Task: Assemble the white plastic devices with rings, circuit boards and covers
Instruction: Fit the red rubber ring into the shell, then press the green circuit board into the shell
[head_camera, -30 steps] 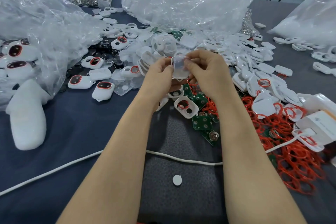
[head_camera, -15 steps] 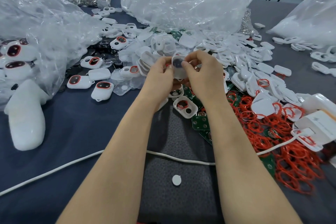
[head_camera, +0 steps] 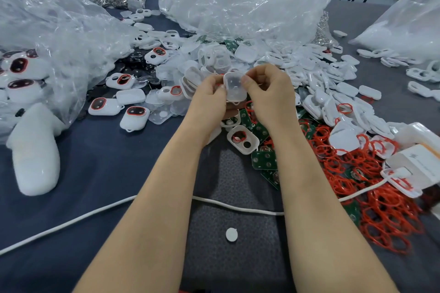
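Both hands hold one white plastic device (head_camera: 235, 87) above the tabletop (head_camera: 95, 173): the left hand (head_camera: 209, 98) pinches its left edge, the right hand (head_camera: 269, 93) its right, fingers curled, just beyond the red rings (head_camera: 381, 197).

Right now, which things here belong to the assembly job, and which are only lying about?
For the job: shell, pinched by left hand and right hand; red rings; circuit boards; covers.
Lying about: cable; white box; crumpled bag.
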